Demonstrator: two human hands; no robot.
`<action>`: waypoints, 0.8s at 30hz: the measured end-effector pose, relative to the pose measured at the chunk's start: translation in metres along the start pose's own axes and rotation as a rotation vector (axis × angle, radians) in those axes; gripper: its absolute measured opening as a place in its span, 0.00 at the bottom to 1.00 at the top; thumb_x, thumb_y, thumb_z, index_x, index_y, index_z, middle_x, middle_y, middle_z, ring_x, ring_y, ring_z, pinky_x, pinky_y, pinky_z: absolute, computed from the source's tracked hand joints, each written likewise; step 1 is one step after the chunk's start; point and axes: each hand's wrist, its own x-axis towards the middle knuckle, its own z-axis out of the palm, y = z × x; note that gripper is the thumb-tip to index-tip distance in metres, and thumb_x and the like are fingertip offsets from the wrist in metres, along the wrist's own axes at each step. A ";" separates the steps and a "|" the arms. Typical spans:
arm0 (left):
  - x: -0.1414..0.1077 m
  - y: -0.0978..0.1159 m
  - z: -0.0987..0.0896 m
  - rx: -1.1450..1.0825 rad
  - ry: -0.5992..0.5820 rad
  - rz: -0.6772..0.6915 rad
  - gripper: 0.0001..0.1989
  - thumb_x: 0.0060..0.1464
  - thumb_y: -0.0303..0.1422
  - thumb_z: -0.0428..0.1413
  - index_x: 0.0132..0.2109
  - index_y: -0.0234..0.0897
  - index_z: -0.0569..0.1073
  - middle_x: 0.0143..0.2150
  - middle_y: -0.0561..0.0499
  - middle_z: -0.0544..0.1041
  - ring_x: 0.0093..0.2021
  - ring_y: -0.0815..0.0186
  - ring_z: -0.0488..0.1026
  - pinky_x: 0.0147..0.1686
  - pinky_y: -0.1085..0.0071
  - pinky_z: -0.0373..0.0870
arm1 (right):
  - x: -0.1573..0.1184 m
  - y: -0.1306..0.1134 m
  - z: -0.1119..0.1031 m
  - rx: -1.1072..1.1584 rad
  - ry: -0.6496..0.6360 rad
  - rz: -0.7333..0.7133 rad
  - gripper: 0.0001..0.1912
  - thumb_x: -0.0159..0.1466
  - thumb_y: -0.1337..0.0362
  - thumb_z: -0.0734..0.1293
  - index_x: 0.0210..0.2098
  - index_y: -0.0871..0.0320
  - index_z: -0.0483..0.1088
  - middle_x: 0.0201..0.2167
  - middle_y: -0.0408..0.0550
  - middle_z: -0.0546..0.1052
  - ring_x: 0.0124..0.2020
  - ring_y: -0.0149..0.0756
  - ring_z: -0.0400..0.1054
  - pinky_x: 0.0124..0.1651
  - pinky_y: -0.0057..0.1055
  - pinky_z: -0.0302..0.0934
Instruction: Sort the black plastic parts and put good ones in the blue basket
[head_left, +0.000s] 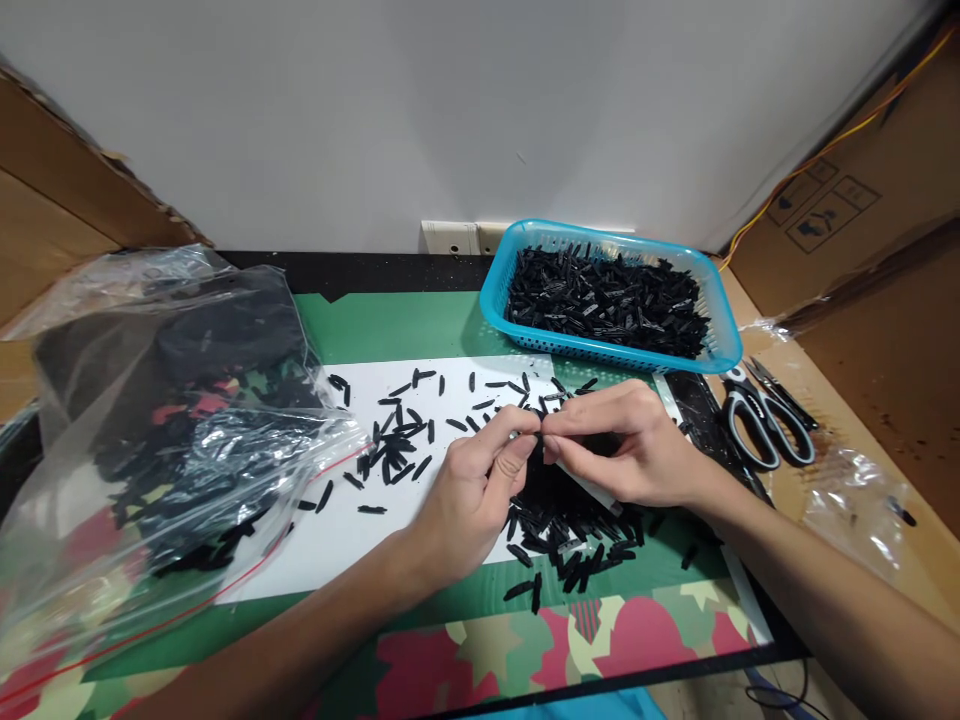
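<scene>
My left hand [486,468] and my right hand [619,440] meet fingertip to fingertip above the middle of the mat. Both are closed in a pinch on a small black piece [541,428], most of it covered by the fingers. A pale glint shows at the left fingertips. Under and in front of my hands lies a dense heap of short black strips [566,520]. To the left, more loose black strips [397,440] are scattered over a white sheet [300,550].
A blue basket [611,350] full of black strips stands behind my hands. On the left lies a clear zip bag [225,450] with black strips. Scissors [765,420] and a tweezer-like tool [784,392] rest at right, by crumpled plastic [855,510]. Cardboard [862,220] flanks the table.
</scene>
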 end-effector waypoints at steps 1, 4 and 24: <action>0.001 0.000 0.000 0.006 0.000 -0.010 0.11 0.77 0.40 0.47 0.50 0.42 0.71 0.25 0.61 0.60 0.24 0.71 0.58 0.27 0.73 0.57 | 0.000 0.001 0.002 0.021 0.024 -0.001 0.11 0.69 0.72 0.68 0.37 0.57 0.83 0.26 0.45 0.80 0.24 0.32 0.71 0.29 0.29 0.63; 0.002 0.001 0.001 0.038 0.009 -0.040 0.11 0.77 0.42 0.47 0.51 0.42 0.70 0.26 0.61 0.61 0.25 0.71 0.60 0.28 0.72 0.58 | 0.000 0.005 0.007 0.022 0.082 0.006 0.11 0.67 0.74 0.68 0.31 0.59 0.81 0.22 0.42 0.74 0.22 0.29 0.64 0.26 0.28 0.58; 0.003 0.004 0.002 -0.189 0.088 -0.024 0.12 0.77 0.42 0.48 0.46 0.42 0.68 0.23 0.63 0.57 0.21 0.73 0.53 0.25 0.73 0.52 | 0.001 0.004 0.004 -0.181 0.216 0.261 0.10 0.66 0.71 0.68 0.29 0.60 0.79 0.23 0.42 0.76 0.23 0.29 0.64 0.28 0.27 0.56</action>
